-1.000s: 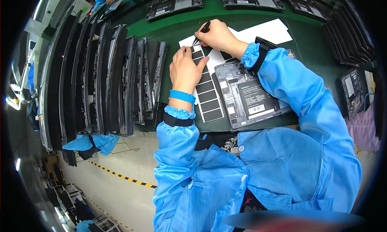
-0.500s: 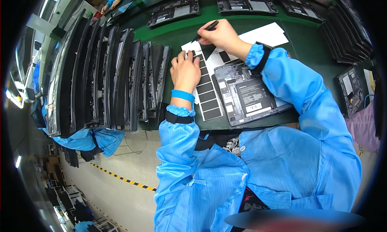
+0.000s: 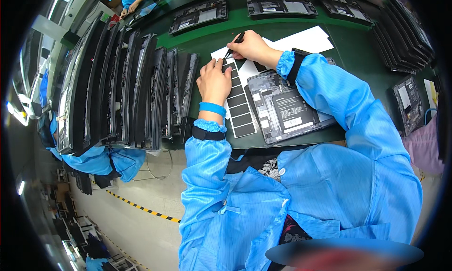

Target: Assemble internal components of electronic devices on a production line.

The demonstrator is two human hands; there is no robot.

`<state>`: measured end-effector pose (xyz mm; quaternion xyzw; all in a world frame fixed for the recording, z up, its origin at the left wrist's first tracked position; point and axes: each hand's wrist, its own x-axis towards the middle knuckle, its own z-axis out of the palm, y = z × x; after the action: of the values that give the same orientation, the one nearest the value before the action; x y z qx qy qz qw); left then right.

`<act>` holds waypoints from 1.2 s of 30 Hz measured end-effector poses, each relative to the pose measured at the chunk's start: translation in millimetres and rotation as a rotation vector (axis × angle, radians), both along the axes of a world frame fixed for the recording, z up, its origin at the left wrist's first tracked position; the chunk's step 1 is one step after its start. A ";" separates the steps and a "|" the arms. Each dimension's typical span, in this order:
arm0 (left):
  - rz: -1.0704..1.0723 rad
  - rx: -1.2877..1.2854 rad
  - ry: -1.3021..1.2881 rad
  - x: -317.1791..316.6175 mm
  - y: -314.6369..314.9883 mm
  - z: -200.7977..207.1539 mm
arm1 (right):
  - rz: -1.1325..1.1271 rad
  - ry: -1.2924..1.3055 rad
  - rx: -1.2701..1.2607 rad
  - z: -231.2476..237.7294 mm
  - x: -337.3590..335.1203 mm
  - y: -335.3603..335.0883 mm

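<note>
sheet (image 3: 241,109) on green table (image 3: 354,50), pale floor (image 3: 162,188)

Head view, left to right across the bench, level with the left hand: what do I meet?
Row of dark slabs on edge → left hand → sheet of black rectangles → opened device → blue right sleeve → second opened device.

Right grip (image 3: 252,46): tweezers (image 3: 229,52), matt finish. Beneath left grip (image 3: 214,84): label sheet (image 3: 241,110), smooth paper backing, matt rectangles. Bodyward of right grip: tablet chassis (image 3: 270,100), plastic-looking, semi-gloss. Around both grips: table (image 3: 355,50), smooth, low sheen. Behind both grips: sleeves (image 3: 207,163), thin glossy cloth.
</note>
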<state>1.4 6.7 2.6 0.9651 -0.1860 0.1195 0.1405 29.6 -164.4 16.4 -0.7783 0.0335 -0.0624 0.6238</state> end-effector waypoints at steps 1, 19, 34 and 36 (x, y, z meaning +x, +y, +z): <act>0.002 -0.002 0.001 0.5 0.4 -0.3 | 0.010 0.000 0.024 -0.3 -0.4 0.3; -0.025 -0.034 -0.144 2.0 3.0 2.8 | 0.140 -0.240 0.310 67.7 -66.0 -54.6; -0.945 -0.278 0.467 -108.7 -124.8 50.7 | -0.152 0.015 0.318 15.0 -197.0 -192.5; -0.950 -0.259 0.477 -108.2 -130.7 51.1 | -0.091 0.015 0.336 13.0 -196.1 -201.2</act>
<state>-106.8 -124.0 53.7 0.7502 -0.5480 -0.1573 0.3349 -166.5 -365.7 29.4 -0.6611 0.0835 -0.0784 0.7415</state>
